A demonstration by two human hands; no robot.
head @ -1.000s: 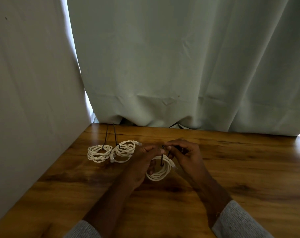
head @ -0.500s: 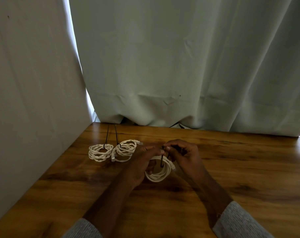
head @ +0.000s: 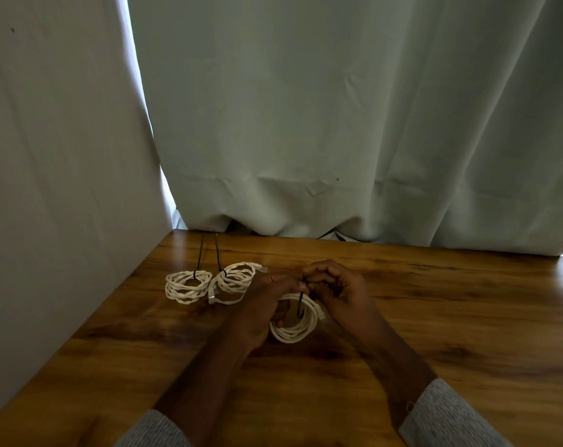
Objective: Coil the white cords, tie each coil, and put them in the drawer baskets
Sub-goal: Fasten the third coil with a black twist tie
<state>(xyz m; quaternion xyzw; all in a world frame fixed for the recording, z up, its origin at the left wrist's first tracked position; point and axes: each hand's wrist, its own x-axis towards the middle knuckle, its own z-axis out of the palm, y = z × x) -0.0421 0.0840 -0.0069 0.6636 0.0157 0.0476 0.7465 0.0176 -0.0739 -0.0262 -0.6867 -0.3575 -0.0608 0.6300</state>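
1. The coil in the hands sits at the lower middle of the frame, tilted, with its far rim lifted to the fingers and its near rim low by the table. A black tie crosses its far rim, running from the fingertips down toward the coil's middle.
2. There are 3 white cord coils in all, each with 1 black tie. 2 lie flat on the table at the left middle of the frame: the left coil and the second coil, which touch each other.
3. The 2 tie tails on those flat coils, one tail and the other tail, point up the frame toward the curtain, nearly parallel.
4. The held coil is a smooth round bundle of several loops, with a small plug at its right side. The 2 flat coils look twisted and rope-like; the second one shows a plug at its upper right and another at its lower left.
5. The left hand grips the coil's left side, thumb and fingertip meeting at the tie. The right hand has curled fingers pinching the top of the tie.
6. Both hands meet above the coil's far rim. Grey sleeves show at the bottom edge.
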